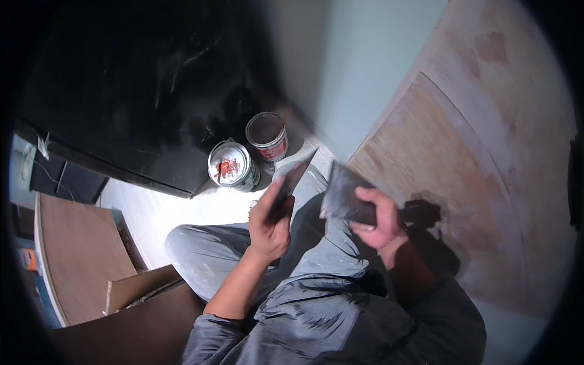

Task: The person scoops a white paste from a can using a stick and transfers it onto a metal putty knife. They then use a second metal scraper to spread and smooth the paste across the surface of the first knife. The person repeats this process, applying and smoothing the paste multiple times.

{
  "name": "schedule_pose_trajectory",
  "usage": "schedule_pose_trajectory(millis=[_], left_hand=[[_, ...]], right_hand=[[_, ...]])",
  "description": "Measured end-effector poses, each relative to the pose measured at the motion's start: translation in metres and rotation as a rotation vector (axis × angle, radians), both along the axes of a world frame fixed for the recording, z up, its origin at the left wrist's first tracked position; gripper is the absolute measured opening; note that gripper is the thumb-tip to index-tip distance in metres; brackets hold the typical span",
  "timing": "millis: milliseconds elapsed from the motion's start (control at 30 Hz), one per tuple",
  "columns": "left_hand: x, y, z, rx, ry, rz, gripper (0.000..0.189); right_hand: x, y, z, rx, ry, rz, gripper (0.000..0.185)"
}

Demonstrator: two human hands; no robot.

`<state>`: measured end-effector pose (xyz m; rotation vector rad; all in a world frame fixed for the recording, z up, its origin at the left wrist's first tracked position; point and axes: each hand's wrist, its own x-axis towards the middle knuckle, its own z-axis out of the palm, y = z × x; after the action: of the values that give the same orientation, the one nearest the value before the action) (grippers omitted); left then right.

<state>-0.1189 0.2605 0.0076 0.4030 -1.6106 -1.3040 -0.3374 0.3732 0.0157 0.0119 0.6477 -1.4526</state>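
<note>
My left hand (273, 223) grips a dark, thin flat blade (291, 185), seen nearly edge-on and pointing up to the right. It looks like a putty spreader, but its handle is hidden by the fingers. In my right hand (381, 216) is a broader dark plate (349, 194), perhaps a spreader too, with smeared, paler patches on its face and blurred edges. The two tools are apart, above my lap. Beyond the left hand stand a metal can (230, 164) with red marks on its lid and an open tub (268, 137) holding a stick.
To the right rises a wood panel (433, 150) with patchy pale filler, meeting a pale green wall (365, 77). A large black panel (137, 100) stands behind the cans. Brown boards (86, 255) and a cut board edge (141, 287) lie at left, beside the light floor (146, 205).
</note>
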Motion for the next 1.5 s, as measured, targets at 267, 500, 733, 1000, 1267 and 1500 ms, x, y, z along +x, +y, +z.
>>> schedule_pose_trajectory(millis=[267, 500, 733, 1000, 1267, 1500], left_hand=[[-0.011, -0.035, 0.035, -0.638, -0.361, -0.2, 0.05], [-0.019, -0.052, 0.054, -0.587, -0.454, -0.312, 0.045], [-0.005, -0.057, 0.019, -0.478, -0.493, -0.247, 0.063], [0.005, -0.054, -0.015, 0.037, 0.008, 0.064, 0.039], [0.006, -0.006, -0.044, 0.508, -0.01, 0.005, 0.033], [-0.015, 0.016, -0.024, 0.808, -0.107, 0.044, 0.025]], right_hand=[[0.01, -0.007, 0.006, -0.275, -0.277, 0.148, 0.036], [-0.001, -0.003, 0.001, -0.349, -0.396, 0.086, 0.045], [-0.017, 0.0, 0.007, -0.428, -0.099, -0.184, 0.058], [-0.055, 0.036, -0.158, 0.001, 0.181, -0.253, 0.054], [-0.039, 0.084, -0.316, 0.499, 0.156, -0.21, 0.049], [-0.062, 0.092, -0.398, 0.517, 0.026, -0.297, 0.045]])
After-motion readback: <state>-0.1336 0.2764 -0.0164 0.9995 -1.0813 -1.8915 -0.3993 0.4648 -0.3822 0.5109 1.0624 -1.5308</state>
